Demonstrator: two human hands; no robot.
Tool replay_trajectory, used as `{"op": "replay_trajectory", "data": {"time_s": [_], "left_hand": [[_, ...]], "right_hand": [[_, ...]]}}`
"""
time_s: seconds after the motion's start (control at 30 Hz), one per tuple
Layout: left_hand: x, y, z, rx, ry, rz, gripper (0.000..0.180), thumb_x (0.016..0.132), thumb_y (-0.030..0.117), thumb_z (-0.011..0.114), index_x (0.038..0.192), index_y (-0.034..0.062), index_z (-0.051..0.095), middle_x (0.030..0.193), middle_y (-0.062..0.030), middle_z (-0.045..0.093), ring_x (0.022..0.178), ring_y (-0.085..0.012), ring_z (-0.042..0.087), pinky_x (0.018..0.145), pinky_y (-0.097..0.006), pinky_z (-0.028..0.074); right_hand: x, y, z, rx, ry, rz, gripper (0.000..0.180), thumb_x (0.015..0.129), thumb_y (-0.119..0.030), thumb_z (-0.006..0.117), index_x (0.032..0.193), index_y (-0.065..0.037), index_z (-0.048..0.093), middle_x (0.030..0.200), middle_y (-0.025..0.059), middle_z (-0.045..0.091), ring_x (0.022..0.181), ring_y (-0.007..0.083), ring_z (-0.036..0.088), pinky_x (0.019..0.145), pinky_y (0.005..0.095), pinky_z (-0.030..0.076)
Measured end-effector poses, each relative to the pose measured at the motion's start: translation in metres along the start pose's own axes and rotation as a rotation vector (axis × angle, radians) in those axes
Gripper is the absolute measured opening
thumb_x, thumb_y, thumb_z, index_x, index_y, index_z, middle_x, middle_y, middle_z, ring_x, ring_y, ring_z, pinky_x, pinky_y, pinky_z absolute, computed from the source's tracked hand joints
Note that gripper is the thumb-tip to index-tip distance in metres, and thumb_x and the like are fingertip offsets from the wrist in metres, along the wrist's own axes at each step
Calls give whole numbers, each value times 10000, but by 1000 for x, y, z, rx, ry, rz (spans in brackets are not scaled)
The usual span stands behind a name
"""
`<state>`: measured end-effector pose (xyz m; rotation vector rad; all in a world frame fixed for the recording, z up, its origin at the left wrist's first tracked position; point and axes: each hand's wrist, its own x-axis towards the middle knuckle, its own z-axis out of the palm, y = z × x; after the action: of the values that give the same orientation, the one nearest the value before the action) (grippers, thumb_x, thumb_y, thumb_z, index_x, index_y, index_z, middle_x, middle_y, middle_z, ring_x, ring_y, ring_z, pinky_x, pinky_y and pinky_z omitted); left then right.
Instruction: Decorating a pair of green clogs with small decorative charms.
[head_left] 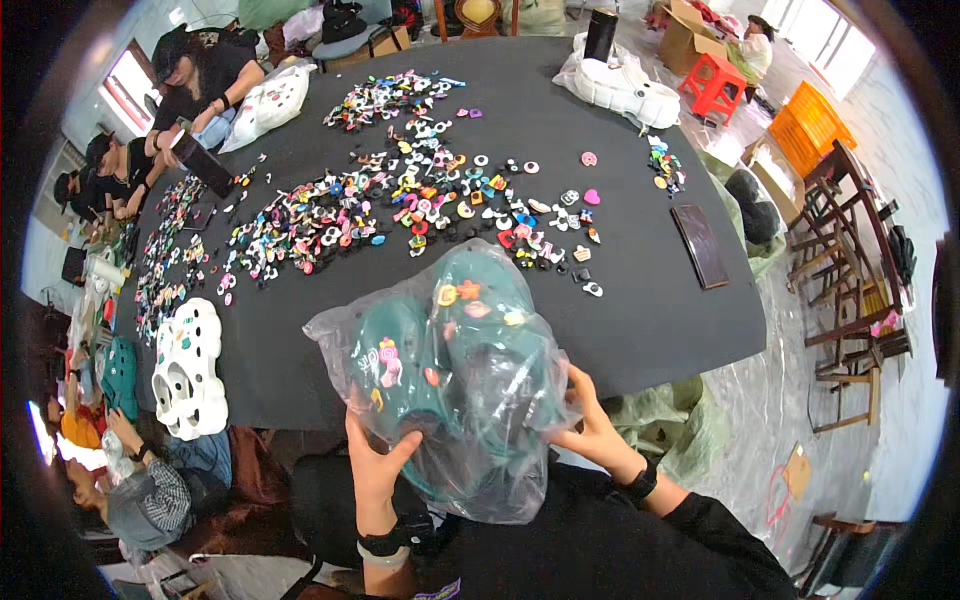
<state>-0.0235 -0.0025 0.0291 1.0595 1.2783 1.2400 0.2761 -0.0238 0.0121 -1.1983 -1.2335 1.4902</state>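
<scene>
A pair of dark green clogs (480,345) with colourful charms on the uppers sits inside a clear plastic bag (490,497). I hold it up at the near edge of the black table (640,335). My left hand (378,465) grips the bag's lower left side, thumb across its front. On the right side, my right hand (592,430) clasps the bag with its fingers behind the plastic. Beyond the bag, many small shoe charms (330,215) lie scattered in loose heaps.
White clogs (190,365) rest at the table's left edge. A dark phone (699,247) lies to the right. Bagged white clogs (622,92) stand at the far right. Co-workers sit along the left side. Beyond the table are a red stool (712,80) and an orange crate (812,122).
</scene>
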Motion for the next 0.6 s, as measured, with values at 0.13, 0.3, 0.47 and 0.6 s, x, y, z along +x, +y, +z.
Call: {"op": "replay_trajectory", "data": {"time_s": [0.13,0.3,0.47,0.6], "left_hand": [[-6,-8,1,-161,70,-24,781,784,73,718,1426,-6,279,1371,-141,403,1265,-265,410,1054,-389,330],[-16,-13,-1,-240,97,-24,566,917,83,559,1407,-37,300,1392,-165,395,1264,-254,414,1049,-364,330],[-18,-8,-15,52,28,-103,533,934,137,568,1380,-37,332,1306,-156,478,1144,-219,505,956,-336,410],[-15,-11,-20,63,106,-126,416,942,135,560,1294,-19,403,1152,-101,536,944,-145,553,749,-289,494]], "right_hand": [[15,-2,-2,-88,225,-247,944,718,-178,777,1461,-58,205,1429,135,306,1307,249,330,1046,376,326],[17,-21,-15,205,382,-299,851,810,-43,673,1477,-121,150,1425,144,357,1268,243,408,1014,399,380],[0,1,-30,784,491,12,404,915,-113,510,1308,-141,424,1219,38,450,1015,179,491,818,313,474],[-23,19,-52,1290,64,136,137,922,-114,502,1055,-82,499,921,30,557,679,103,507,450,200,362]]}}
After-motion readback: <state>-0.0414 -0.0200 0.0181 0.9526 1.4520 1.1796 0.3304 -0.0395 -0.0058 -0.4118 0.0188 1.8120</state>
